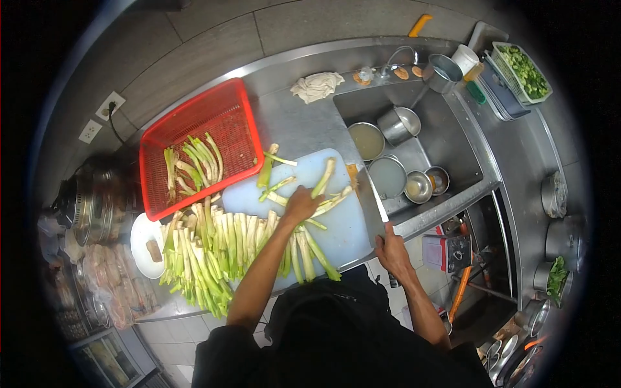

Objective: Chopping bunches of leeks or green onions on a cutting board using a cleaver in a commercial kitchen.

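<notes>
My left hand (304, 204) is over the pale blue cutting board (347, 228), its fingers on some green-and-white scallion stalks (324, 180); whether it grips them is unclear. Off the board's right edge, my right hand (393, 250) holds a knife (379, 200), its blade pointing up over the sink's edge. Trimmed scallion stalks (213, 252) lie side by side in a thick heap along the board's lower left. Behind them a red plastic basket (252, 131) holds more stalks. A few loose pieces (277, 188) lie on the board's upper part.
The steel sink (427, 114) at the right holds metal pots and bowls. A crumpled cloth (318, 86) lies behind the board. At the left are a white oval plate (145, 235) with a brown block and plastic bags (109, 276). A basket of chopped greens (524, 72) stands far right.
</notes>
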A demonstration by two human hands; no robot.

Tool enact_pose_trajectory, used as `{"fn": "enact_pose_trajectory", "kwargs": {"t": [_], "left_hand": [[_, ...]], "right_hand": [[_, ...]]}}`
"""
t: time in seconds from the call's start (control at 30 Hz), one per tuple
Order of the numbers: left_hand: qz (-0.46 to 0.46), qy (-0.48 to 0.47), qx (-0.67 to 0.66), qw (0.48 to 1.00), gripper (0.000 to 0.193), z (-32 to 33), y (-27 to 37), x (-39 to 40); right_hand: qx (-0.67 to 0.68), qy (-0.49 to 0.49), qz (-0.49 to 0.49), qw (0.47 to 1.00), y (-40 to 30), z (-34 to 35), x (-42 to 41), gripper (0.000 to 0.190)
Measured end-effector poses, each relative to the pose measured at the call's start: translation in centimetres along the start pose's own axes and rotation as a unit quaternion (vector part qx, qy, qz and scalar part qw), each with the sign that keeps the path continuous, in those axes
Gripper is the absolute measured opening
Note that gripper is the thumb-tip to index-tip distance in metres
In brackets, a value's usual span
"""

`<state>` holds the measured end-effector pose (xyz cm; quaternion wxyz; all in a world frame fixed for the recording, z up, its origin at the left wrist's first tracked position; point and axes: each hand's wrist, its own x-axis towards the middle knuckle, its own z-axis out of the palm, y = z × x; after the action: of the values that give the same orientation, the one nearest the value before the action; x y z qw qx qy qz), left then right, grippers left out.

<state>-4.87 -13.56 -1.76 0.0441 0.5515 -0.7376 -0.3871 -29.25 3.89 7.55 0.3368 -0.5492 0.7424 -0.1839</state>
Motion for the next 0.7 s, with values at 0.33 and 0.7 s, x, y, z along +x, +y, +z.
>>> {"fn": "enact_pose_trajectory", "kwargs": {"t": [0.33,0.7], "left_hand": [[-0.008,0.006,-0.094,0.996,0.068,-6.5,-0.1,-3.0],[-0.084,0.096,0.210,0.969,0.061,-1.0,3.8,-6.1]], "right_hand": [[-0.001,-0.065,-0.037,0.997,0.3,1.2,2.5,0.030],[-0.030,-0.112,-0.079,0.990,-2.1,0.3,4.9,0.027]]}}
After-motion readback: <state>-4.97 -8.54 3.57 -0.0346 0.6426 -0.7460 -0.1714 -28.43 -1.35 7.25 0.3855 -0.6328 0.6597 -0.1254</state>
